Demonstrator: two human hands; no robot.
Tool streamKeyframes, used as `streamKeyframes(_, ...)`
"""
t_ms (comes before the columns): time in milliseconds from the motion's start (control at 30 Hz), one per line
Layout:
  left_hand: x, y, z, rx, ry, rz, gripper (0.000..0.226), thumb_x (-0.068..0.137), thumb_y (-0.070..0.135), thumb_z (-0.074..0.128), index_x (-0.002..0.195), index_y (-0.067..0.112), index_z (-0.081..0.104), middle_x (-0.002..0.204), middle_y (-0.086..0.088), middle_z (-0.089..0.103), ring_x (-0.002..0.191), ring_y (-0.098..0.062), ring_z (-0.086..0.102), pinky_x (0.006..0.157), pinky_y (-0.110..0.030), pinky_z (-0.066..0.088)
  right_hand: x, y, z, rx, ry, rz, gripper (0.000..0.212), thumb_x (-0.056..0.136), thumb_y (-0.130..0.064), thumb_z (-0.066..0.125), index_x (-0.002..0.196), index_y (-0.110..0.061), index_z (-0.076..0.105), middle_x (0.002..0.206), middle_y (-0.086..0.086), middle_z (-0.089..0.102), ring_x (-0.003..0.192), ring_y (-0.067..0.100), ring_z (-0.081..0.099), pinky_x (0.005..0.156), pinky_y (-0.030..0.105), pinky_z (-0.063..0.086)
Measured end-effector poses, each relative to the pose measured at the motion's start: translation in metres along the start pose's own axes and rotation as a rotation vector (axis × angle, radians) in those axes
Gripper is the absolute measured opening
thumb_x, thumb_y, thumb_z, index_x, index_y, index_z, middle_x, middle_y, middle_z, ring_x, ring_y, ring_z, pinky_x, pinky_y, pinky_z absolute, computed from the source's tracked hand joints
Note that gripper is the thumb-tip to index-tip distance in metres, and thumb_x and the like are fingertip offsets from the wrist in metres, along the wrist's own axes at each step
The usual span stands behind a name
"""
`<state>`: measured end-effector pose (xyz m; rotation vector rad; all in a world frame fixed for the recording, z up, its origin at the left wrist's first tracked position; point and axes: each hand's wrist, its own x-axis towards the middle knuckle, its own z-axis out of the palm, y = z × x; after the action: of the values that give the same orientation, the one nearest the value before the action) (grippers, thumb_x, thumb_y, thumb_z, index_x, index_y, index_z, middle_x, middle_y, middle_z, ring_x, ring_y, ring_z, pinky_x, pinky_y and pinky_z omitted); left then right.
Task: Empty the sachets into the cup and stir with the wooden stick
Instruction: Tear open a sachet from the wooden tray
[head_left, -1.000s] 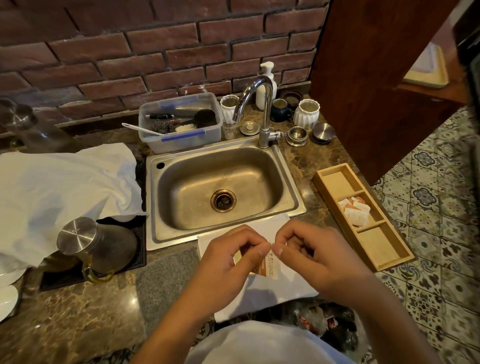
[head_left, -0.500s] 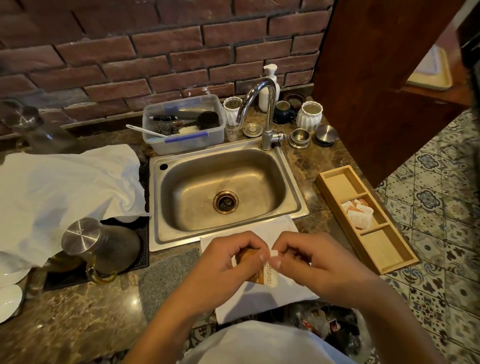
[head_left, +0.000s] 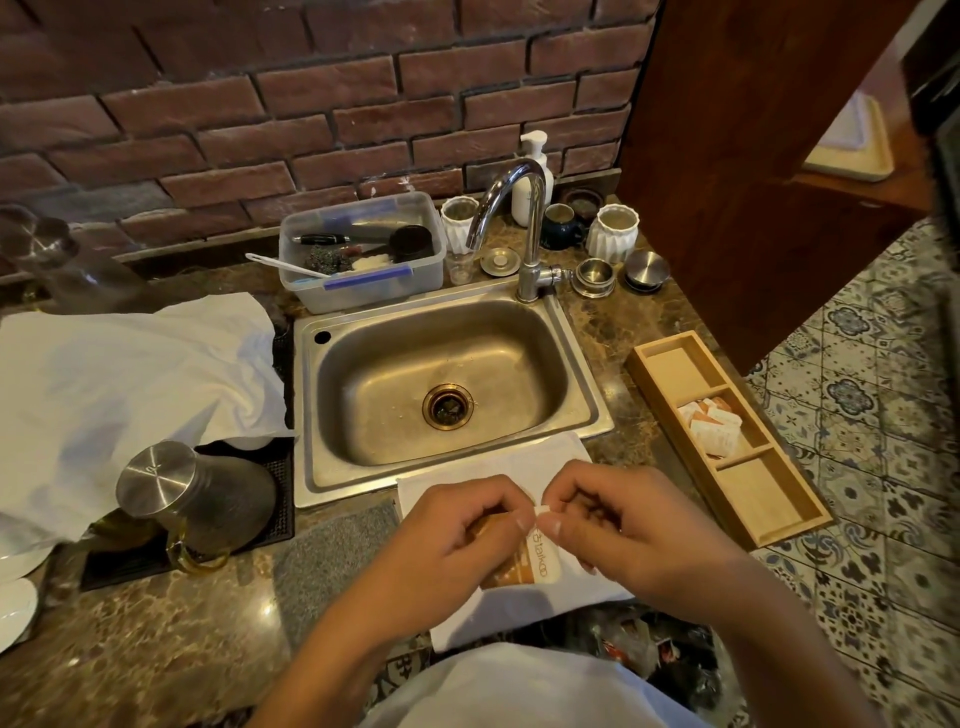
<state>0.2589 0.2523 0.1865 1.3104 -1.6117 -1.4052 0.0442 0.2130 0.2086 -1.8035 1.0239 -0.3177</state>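
An orange and white sachet (head_left: 530, 564) hangs between both hands above a white cloth (head_left: 519, 457) at the counter's front edge. My left hand (head_left: 457, 540) pinches its top left part. The top right corner is pinched by my right hand (head_left: 618, 530), thumb and forefinger pressed together. Several more sachets (head_left: 709, 426) lie in the middle compartment of a wooden tray (head_left: 769, 514) to the right. A dark blue cup (head_left: 561, 221) stands behind the tap. No wooden stick shows.
A steel sink (head_left: 441, 384) with a tap (head_left: 530, 228) lies ahead. A plastic tub (head_left: 363, 249) of utensils sits behind it. White ribbed cups (head_left: 613, 231) stand by the wall. A lidded steel jug (head_left: 192, 493) and white towel (head_left: 119, 384) fill the left.
The hands stay together on the sachet, and its lower part now hangs further below the fingers. The camera has shifted slightly.
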Motion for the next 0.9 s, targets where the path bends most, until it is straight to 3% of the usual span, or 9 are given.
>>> streamKeyframes(200, 0.0, -0.002, -0.001, -0.041, -0.052, -0.011, 0.017, 0.099, 0.021, 0.058, 0.088, 0.019, 0.071, 0.066, 0.01, 0.06, 0.06, -0.005, 0.051, 0.058, -0.018, 0.041, 0.0, -0.003, -0.004, 0.035, -0.104, -0.037, 0.007, 0.099, -0.03, 0.061, 0.097, -0.029, 0.067, 0.074, -0.01, 0.066, 0.068, 0.009, 0.064, 0.062, 0.03, 0.052)
streamKeyframes(467, 0.002, -0.005, 0.003, -0.302, -0.032, -0.067, 0.027, 0.089, 0.037, 0.062, 0.088, 0.013, 0.074, 0.072, 0.003, 0.064, 0.065, -0.009, 0.055, 0.06, -0.02, 0.044, 0.002, -0.003, -0.002, 0.068, -0.029, -0.115, 0.011, 0.096, -0.028, 0.06, 0.094, -0.025, 0.07, 0.077, -0.015, 0.067, 0.071, 0.014, 0.065, 0.061, 0.026, 0.051)
streamKeyframes(700, 0.005, -0.003, 0.012, -0.343, -0.003, -0.073, 0.017, 0.086, 0.035, 0.064, 0.079, 0.024, 0.074, 0.069, 0.005, 0.064, 0.062, -0.007, 0.055, 0.059, -0.017, 0.043, -0.002, 0.001, -0.002, -0.007, 0.001, -0.154, 0.018, 0.096, -0.042, 0.054, 0.095, -0.03, 0.068, 0.078, -0.005, 0.066, 0.073, 0.02, 0.062, 0.062, 0.047, 0.051)
streamKeyframes(833, 0.006, -0.002, 0.019, -0.405, 0.014, -0.131, 0.02, 0.09, 0.023, 0.061, 0.074, 0.025, 0.073, 0.067, 0.006, 0.064, 0.061, -0.007, 0.056, 0.059, -0.017, 0.043, -0.004, 0.003, -0.002, -0.079, 0.014, -0.164, 0.018, 0.096, -0.043, 0.053, 0.097, -0.032, 0.067, 0.079, -0.01, 0.066, 0.075, 0.018, 0.061, 0.061, 0.043, 0.049)
streamKeyframes(900, 0.006, -0.003, 0.022, -0.445, 0.02, -0.162, 0.021, 0.09, 0.02, 0.06, 0.074, 0.022, 0.073, 0.066, 0.006, 0.063, 0.06, -0.006, 0.055, 0.058, -0.017, 0.042, -0.004, 0.005, -0.001, -0.129, 0.024, -0.171, 0.016, 0.096, -0.041, 0.053, 0.098, -0.032, 0.067, 0.079, -0.015, 0.064, 0.075, 0.013, 0.061, 0.059, 0.034, 0.048)
